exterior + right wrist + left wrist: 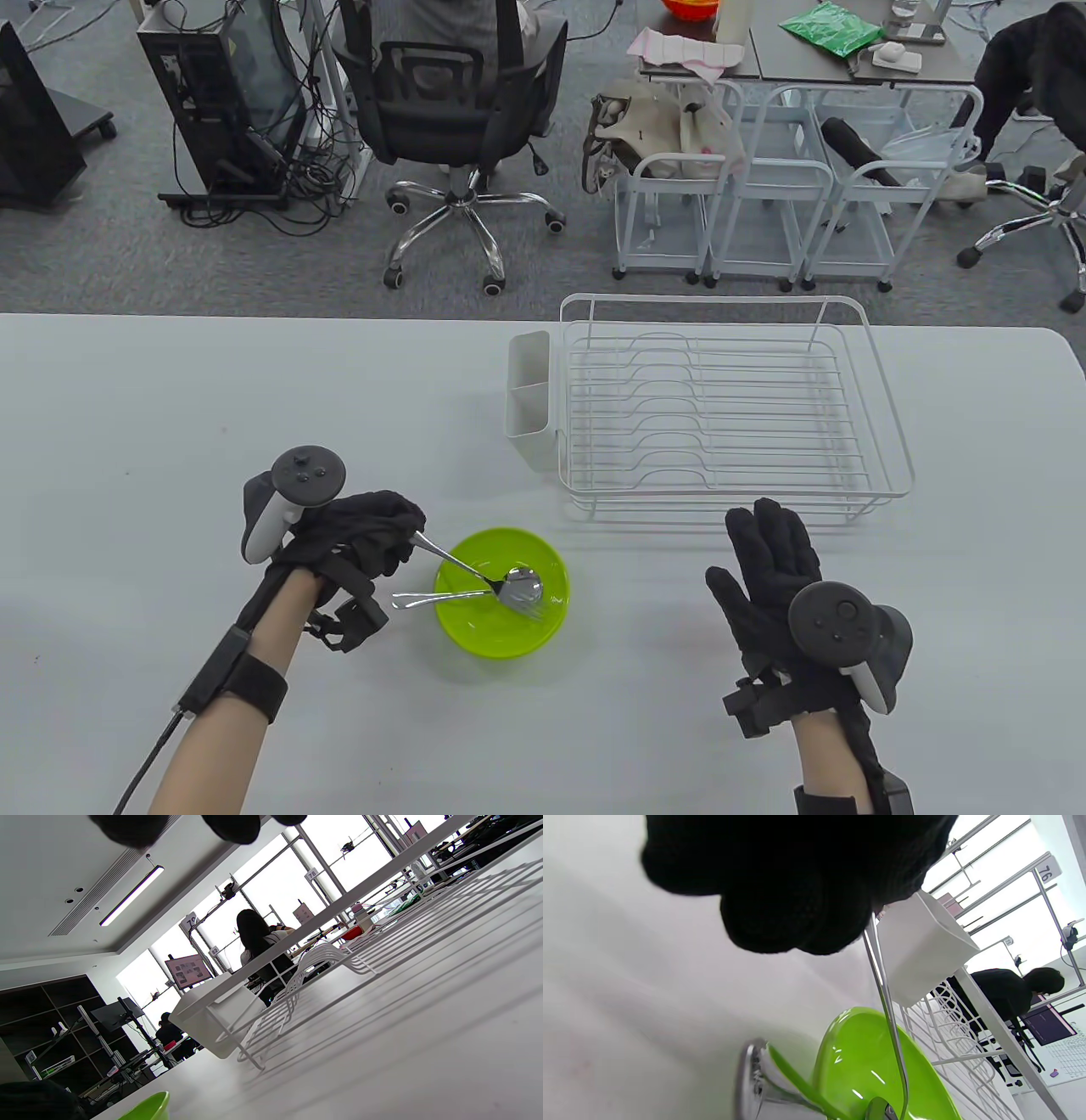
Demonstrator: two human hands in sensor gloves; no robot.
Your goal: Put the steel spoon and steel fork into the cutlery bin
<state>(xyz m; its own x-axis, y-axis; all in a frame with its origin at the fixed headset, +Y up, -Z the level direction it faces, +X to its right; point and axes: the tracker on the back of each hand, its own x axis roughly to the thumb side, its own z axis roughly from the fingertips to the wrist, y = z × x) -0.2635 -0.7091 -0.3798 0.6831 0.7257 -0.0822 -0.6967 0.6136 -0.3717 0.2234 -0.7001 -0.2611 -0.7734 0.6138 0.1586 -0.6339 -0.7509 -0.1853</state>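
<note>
Left hand, table view: its grip is closed around the handle end of the steel spoon, whose long axis slants down toward the surface's right edge and near edge, the spoon's head lying in the green bowl. The steel fork lies across the bowl's left rim, handle pointing to the surface's left edge, tines beside the spoon's head. The cutlery bin, hung on the left end of the dish rack, stands beyond the bowl toward the far edge; bare surface lies between them, and the left hand is judged the nearer. Right hand lies flat, fingers spread, holding nothing, just in front of the rack.

Left wrist view: gloved fingers pinch the spoon's handle; the bin rises behind it.

Right wrist view: only fingertips show; the bin hangs at the rack's end.
</note>
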